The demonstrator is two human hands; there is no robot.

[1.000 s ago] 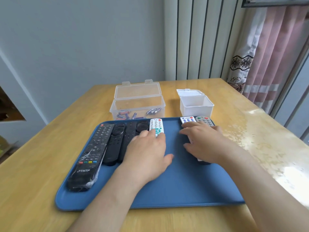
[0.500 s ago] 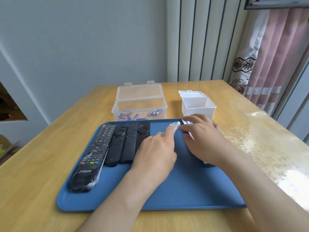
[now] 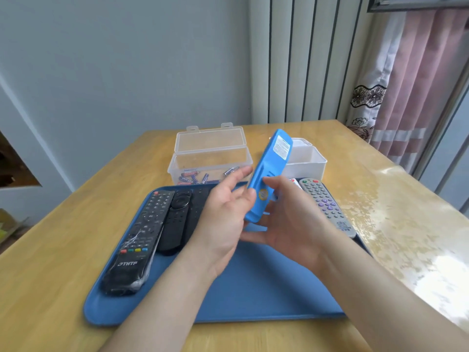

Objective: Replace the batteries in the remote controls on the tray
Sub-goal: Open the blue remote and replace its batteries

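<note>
Above the blue tray (image 3: 253, 295) I hold a small remote (image 3: 269, 174) with its blue back facing me, tilted up and away. My left hand (image 3: 223, 219) grips its left edge with the thumb on the back. My right hand (image 3: 291, 219) cups its lower end from the right. On the tray lie a long black remote in plastic wrap (image 3: 138, 242), two more black remotes (image 3: 175, 219) beside it, and a grey remote (image 3: 327, 204) at the right. A white remote (image 3: 294, 182) peeks out behind my right hand.
A clear open box (image 3: 210, 158) with several batteries in it stands behind the tray. To its right is a white open box (image 3: 307, 158). The wooden table (image 3: 50, 237) ends at a wall behind and a pink curtain (image 3: 418, 80) at the far right.
The small remote has been lifted off the tray and turned over, so its blue back now shows. Both hands rose with it. The grey remote at the right is now uncovered.
</note>
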